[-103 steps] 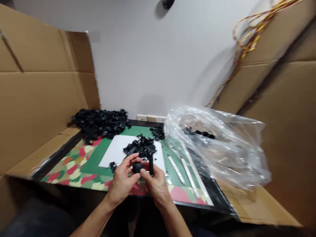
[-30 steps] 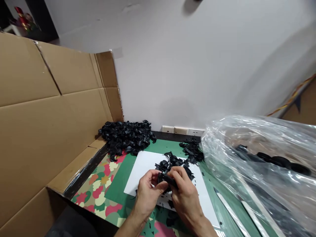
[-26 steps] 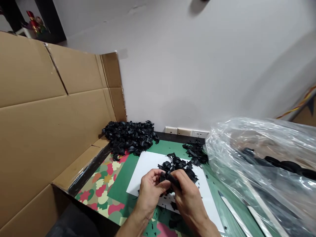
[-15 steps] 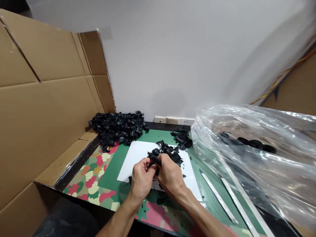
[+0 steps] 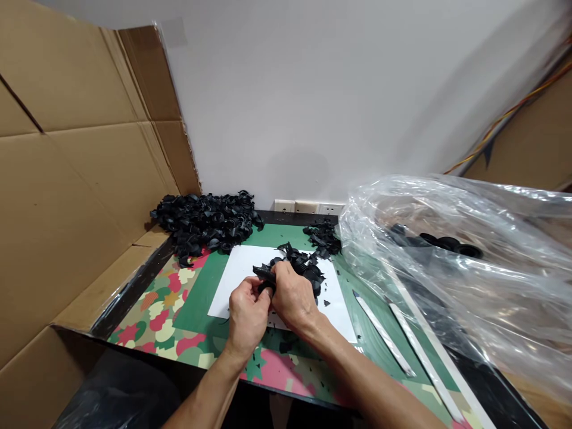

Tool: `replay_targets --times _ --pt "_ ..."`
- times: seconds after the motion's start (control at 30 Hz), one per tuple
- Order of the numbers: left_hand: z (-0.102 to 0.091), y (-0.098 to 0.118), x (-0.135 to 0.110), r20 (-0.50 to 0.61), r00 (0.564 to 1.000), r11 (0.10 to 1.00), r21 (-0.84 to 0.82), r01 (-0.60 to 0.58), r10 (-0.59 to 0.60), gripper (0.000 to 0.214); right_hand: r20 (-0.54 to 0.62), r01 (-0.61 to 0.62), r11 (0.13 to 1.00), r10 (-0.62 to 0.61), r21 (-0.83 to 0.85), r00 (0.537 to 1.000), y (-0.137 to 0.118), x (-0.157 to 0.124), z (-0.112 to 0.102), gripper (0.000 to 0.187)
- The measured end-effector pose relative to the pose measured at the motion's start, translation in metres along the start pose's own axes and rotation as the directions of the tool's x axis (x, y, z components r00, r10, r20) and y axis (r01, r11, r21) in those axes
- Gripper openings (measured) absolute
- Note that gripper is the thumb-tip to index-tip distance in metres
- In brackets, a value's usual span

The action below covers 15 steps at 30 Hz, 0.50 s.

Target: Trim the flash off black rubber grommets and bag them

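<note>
Over a white sheet (image 5: 221, 298) my two hands work close together on a black rubber part (image 5: 264, 274). My left hand (image 5: 247, 310) pinches its lower side between thumb and fingers. Fingers curled, my right hand (image 5: 292, 298) grips its upper right side. Most of the part is covered by my fingers, so its full shape is hidden. Just beyond my right hand, a small heap of black rubber pieces (image 5: 308, 265) lies on the sheet.
A large pile of black rubber pieces (image 5: 210, 220) sits back left by a cardboard panel (image 5: 89, 161). Black scraps (image 5: 324, 235) lie back right. On the green mat (image 5: 196, 304) are two white-handled tools (image 5: 386, 336). A clear plastic bag (image 5: 447, 280) holding round black parts spreads along the right.
Both hands and the rubber part appear slightly further left and higher as the whole view shifts. My right hand has turned a little over the part; both grips stay closed.
</note>
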State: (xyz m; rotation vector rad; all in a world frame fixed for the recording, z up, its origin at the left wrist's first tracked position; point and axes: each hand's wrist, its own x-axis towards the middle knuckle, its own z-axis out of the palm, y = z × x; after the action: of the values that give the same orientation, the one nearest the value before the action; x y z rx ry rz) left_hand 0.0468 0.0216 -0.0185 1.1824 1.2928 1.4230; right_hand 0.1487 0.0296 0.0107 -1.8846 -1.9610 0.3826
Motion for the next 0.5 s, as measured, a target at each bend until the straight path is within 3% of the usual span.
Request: replay_targets --times 0.3,0.5 --pt "-0.002 -0.002 -0.002 -0.012 1.000 1.000 0.006 0.015 -0.015 0.018 -0.049 0.021 0.995 -0.017 0.093 0.999 0.005 0.005 0.010 0.018" --pt "-0.006 0.010 0.006 0.012 0.992 0.987 -0.091 0.129 -0.128 0.017 -0.097 0.186 0.949 -0.166 0.253 0.981 0.013 0.004 0.005 0.010"
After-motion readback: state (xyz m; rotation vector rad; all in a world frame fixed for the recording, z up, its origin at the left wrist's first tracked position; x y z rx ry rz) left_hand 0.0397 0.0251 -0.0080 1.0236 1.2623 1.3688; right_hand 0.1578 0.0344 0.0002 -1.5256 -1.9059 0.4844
